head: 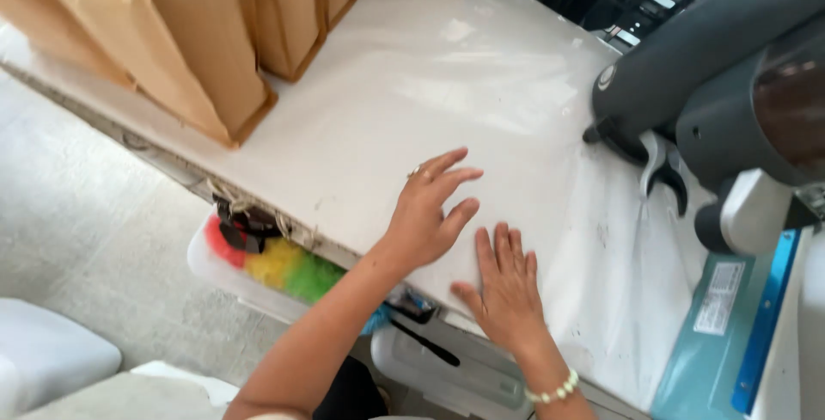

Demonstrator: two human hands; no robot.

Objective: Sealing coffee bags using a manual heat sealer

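white bin [225,272] under tabletop's near edge: rainbow duster [284,265] inside | right hand [509,287] flat, fingers together, on clear plastic sheet [481,93] at near edge | left hand [430,209] spread, just beside | brown paper bags [206,50] upright, far-left corner | grey machine [722,85] right edge

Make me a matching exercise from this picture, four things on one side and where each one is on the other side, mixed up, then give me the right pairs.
Things:
1. left hand
2. right hand
3. brown paper bags
4. grey machine

Places:
A. far left of the white table
B. flat on the table near its front edge
C. right side of the table
D. fingers spread, over the table's middle

Pairs: 1-D, 2-B, 3-A, 4-C
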